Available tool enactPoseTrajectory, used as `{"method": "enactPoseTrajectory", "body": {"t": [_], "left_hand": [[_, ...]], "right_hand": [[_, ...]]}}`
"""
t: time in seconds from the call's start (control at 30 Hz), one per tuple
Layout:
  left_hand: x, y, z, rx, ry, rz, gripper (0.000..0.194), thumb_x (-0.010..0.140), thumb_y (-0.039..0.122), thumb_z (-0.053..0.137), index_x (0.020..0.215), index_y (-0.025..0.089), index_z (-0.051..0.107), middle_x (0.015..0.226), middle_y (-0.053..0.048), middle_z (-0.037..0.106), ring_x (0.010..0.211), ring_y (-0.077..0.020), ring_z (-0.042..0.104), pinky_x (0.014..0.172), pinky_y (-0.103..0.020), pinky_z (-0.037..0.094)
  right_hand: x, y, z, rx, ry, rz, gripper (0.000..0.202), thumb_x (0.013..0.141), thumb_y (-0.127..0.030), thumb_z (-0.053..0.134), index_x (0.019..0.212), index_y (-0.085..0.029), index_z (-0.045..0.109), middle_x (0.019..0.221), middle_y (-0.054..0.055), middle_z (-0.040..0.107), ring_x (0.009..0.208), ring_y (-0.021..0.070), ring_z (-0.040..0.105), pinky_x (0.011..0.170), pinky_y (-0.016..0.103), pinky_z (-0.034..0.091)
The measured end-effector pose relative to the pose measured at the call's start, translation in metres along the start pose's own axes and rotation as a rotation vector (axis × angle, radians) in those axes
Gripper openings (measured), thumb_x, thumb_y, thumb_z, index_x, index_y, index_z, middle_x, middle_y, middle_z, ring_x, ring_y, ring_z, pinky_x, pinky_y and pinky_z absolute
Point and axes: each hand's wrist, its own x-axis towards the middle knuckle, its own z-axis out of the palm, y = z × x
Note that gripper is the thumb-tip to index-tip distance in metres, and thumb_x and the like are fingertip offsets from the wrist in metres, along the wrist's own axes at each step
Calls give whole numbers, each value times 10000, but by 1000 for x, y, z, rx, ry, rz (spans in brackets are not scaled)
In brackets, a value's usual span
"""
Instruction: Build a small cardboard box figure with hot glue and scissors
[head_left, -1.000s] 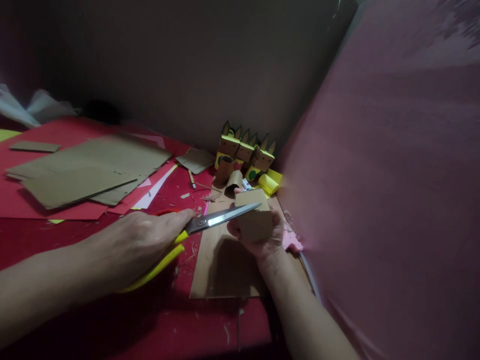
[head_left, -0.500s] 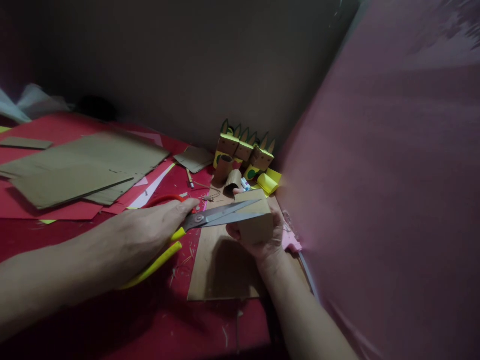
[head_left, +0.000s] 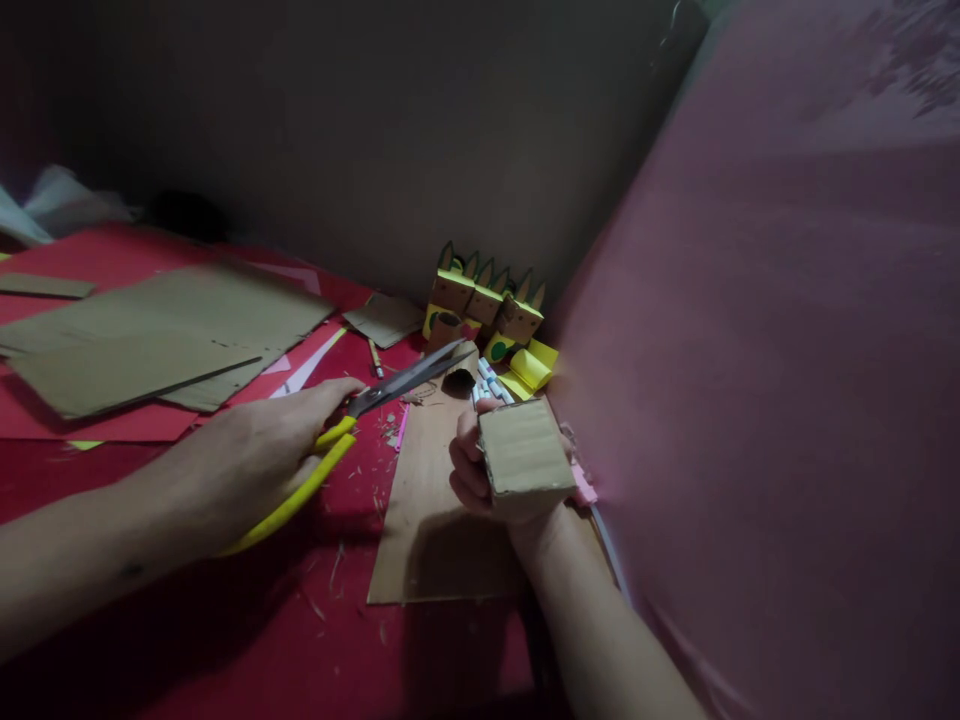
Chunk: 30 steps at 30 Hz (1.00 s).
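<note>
My left hand [head_left: 259,465] is closed round the yellow handles of a pair of scissors [head_left: 401,382]. Their blades are nearly together and point up and to the right, in front of a cardboard tube [head_left: 462,368]. In my right hand [head_left: 471,470] sits a small cardboard box [head_left: 527,450], one square face turned up toward me. My fingers wrap its left side; the thumb side is mostly hidden behind it. Below the box, a flat brown board [head_left: 424,500] lies on the red surface, with the box's shadow across it.
Cardboard figures with pointed green-edged tops [head_left: 487,295] stand against the wall. Several markers [head_left: 491,380] and a rolled yellow paper [head_left: 531,368] lie before them. Cardboard sheets [head_left: 172,330] rest on red paper at left. Scraps dot the red surface [head_left: 337,620]; a pink wall rises at right.
The scissors have moved left, away from the box, and their blades have closed and tilted upward. The box has turned in my right hand and shifted slightly right and down.
</note>
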Motion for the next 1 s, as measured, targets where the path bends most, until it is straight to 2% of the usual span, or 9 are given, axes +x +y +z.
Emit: {"method": "enactPoseTrajectory", "body": {"t": [0.13, 0.27, 0.37, 0.5, 0.67, 0.77, 0.83, 0.9, 1.0], "left_hand": [[2, -12, 9, 201, -69, -71, 335, 944, 461, 327, 1060, 230, 540, 829, -100, 674, 595, -238, 585, 560, -340, 355], [4, -29, 21, 280, -93, -45, 270, 935, 447, 368, 1041, 249, 517, 881, -122, 690, 700, -286, 636, 577, -352, 333], [4, -36, 26, 299, -56, -24, 298, 959, 469, 381, 1058, 249, 556, 894, -134, 701, 746, -317, 649, 580, -361, 325], [3, -38, 31, 279, 31, -29, 262, 972, 419, 436, 1023, 232, 611, 880, -124, 689, 732, -309, 640, 604, -365, 326], [7, -45, 30, 343, -2, 10, 324, 994, 363, 375, 1069, 187, 635, 928, -155, 681, 734, -312, 649, 614, -397, 386], [14, -47, 25, 373, 25, 52, 355, 970, 365, 421, 1112, 146, 662, 991, -193, 686, 874, -350, 657, 762, -470, 492], [18, -40, 21, 273, 66, 68, 431, 975, 426, 449, 1212, 123, 640, 1133, -228, 685, 1059, -393, 635, 939, -547, 494], [21, -26, 18, -14, 56, 42, 544, 968, 526, 512, 1361, 154, 564, 1280, -209, 662, 1180, -389, 615, 1032, -564, 485], [24, 4, 15, -487, -81, -31, 803, 854, 576, 719, 1530, 276, 407, 1382, -133, 637, 1266, -356, 610, 1076, -507, 507]], "right_hand": [[1, 4, -2, 17, -72, -40, 571, 658, -508, 704, 1153, -232, 771, 816, 56, 676, 599, 165, 550, 475, 281, 475], [0, 6, -3, 7, -92, -73, 591, 671, -499, 712, 1197, -232, 749, 840, 53, 691, 613, 166, 577, 508, 293, 505], [-2, 3, 2, -48, 32, -90, 617, 639, -450, 741, 1219, -238, 721, 895, 59, 716, 693, 196, 635, 610, 345, 567], [-4, -4, 11, -195, 299, -100, 727, 618, -315, 736, 1338, -277, 642, 1058, 70, 751, 1002, 289, 703, 874, 467, 604], [0, -8, 18, -207, 330, -59, 750, 603, -245, 736, 1348, -257, 649, 1100, 71, 777, 1154, 351, 684, 988, 530, 577], [4, -8, 21, -224, 367, -64, 710, 597, -216, 752, 1302, -265, 679, 1081, 51, 784, 1143, 345, 686, 991, 525, 576], [7, -6, 22, -243, 414, -127, 658, 578, -177, 756, 1228, -269, 715, 1057, 29, 781, 1123, 320, 684, 1011, 487, 559], [9, -4, 23, -254, 453, -184, 610, 539, -135, 773, 1133, -269, 747, 1032, 8, 772, 1076, 285, 682, 1008, 426, 544], [12, 1, 25, -279, 484, -201, 605, 489, -87, 834, 1060, -272, 757, 1026, -15, 754, 992, 229, 672, 926, 337, 534]]}}
